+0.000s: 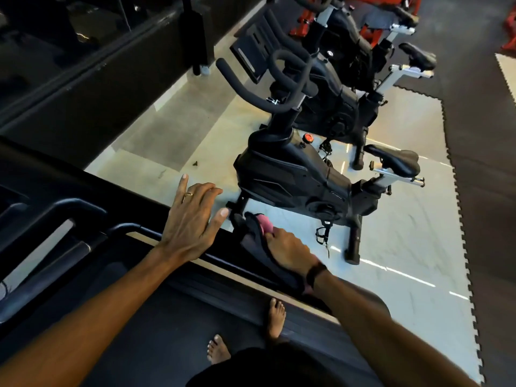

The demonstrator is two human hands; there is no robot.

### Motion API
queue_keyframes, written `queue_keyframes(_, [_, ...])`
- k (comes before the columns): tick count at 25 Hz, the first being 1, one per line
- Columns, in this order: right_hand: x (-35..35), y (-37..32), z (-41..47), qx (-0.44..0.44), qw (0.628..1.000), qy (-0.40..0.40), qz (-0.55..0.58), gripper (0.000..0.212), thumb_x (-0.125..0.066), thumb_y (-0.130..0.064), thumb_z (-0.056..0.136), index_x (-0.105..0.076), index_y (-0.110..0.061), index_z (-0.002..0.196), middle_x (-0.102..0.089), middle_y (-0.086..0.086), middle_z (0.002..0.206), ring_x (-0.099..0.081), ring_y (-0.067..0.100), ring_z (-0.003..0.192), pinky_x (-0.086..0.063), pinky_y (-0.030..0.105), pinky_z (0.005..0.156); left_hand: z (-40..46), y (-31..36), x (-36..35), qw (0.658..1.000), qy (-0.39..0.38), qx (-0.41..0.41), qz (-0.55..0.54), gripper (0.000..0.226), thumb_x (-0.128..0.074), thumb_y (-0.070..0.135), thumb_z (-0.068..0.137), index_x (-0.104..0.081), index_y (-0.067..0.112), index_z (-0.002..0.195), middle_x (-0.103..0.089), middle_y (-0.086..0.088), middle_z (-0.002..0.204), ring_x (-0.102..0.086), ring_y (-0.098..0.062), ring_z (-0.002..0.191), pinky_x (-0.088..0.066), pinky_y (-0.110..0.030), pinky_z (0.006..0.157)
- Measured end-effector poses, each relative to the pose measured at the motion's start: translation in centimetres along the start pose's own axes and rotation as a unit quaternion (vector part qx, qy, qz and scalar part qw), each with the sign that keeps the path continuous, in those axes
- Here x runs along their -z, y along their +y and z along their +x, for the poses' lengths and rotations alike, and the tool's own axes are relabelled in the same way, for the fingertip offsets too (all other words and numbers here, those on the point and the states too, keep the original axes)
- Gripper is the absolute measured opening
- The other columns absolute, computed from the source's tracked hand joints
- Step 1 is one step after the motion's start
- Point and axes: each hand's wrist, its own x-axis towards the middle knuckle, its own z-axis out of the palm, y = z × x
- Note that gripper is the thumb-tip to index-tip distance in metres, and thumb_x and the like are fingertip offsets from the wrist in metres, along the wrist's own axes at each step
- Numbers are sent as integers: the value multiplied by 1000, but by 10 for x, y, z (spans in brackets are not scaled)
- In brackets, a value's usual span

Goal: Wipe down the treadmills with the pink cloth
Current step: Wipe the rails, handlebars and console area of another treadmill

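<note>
Here the person stands barefoot on the treadmill [117, 275] belt, leaning toward its side rail at about two o'clock from the feet. The right hand [290, 252] presses the cloth [265, 222] down on the outer edge of that rail; a small fold of pink shows just past the fingertips at twelve o'clock from the hand, while the rest of the fabric under the palm reads dark, so how much of it is the pink cloth cannot be told.

To wipe this stretch well, I would judge it best to keep the palm flat on the cloth, run long strokes along the rail rather than across it, and carry the cloth over the outer lip where grime tends to gather. The nearest exercise bike [301, 177] stands close by at one o'clock, so strokes should stop short of its front foot.

As for the grip: the right hand's fingers curl over the cloth and pin it to the rail. The left hand [190, 219], at ten o'clock from the right, lies spread and flat on the rail top, fingers straight, holding nothing, apparently as a brace.
</note>
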Motion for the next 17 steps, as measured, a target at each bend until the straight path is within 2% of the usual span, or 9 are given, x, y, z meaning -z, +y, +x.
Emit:
queue_keyframes(2, [13,-3,32,-37,988,-133,73,51,-27,-50,104,-41,-29,148,-54,13,141,-53,33,124,-36,38,97,5,14,-4,1000,3,-17,-22,54,-27,44,102,-57,3,124,-59,-11,123,-54,-27,116,-8,-50,123])
queue_keyframes(3, [12,1,41,-39,987,-141,68,56,-27,-55,101,-39,-31,150,-53,13,142,-53,33,124,-37,39,100,7,20,-7,999,0,-20,-27,54,-28,44,102,-56,4,124,-59,-11,122,-53,-27,116,-9,-51,123])
queue_keyframes(6, [1,5,8,4,1000,-11,-7,48,-31,-48,101,-52,-15,130,-59,12,129,-55,33,115,-42,45,99,9,20,-17,1000,-13,-5,-27,59,-24,49,102,-55,4,125,-59,-10,122,-53,-26,115,-11,-52,123])
queue_keyframes(9, [-9,22,-56,98,970,191,-116,31,-28,-38,97,-49,-14,98,-50,2,92,-48,24,82,-45,41,75,8,18,-21,1000,-19,-10,-17,61,-23,50,102,-55,4,125,-58,-10,124,-53,-27,116,-12,-54,122])
queue_keyframes(10, [-8,28,-60,95,965,204,-132,30,-27,-39,94,-46,-16,94,-48,0,89,-46,23,79,-45,40,73,8,19,-21,1000,-20,-14,-13,61,-23,50,102,-55,4,126,-58,-10,124,-53,-27,116,-12,-54,122])
queue_keyframes(12, [5,29,-41,32,988,102,-110,35,-28,-45,96,-48,-18,105,-57,4,107,-53,28,97,-44,45,88,9,20,-21,1000,-19,-16,-14,61,-24,50,102,-55,4,126,-58,-9,124,-53,-27,116,-12,-54,122])
queue_keyframes(14, [11,30,3,-10,998,-57,-2,53,-27,-55,100,-50,-22,135,-56,10,138,-52,31,123,-37,46,105,8,21,-19,999,-17,-21,-19,61,-23,52,102,-56,5,125,-58,-8,123,-53,-25,116,-11,-55,122])
queue_keyframes(15, [12,27,17,-25,994,-106,25,59,-26,-60,100,-45,-25,144,-52,11,145,-50,31,129,-35,44,108,8,22,-19,999,-16,-26,-25,62,-23,52,102,-56,6,124,-58,-7,123,-53,-25,115,-10,-54,122])
queue_keyframes(17, [10,24,30,-42,994,-95,29,63,-29,-62,98,-47,-21,143,-53,12,145,-52,31,128,-38,42,107,8,22,-16,999,-16,-31,-29,62,-22,52,102,-56,6,124,-58,-7,122,-53,-24,115,-8,-53,123])
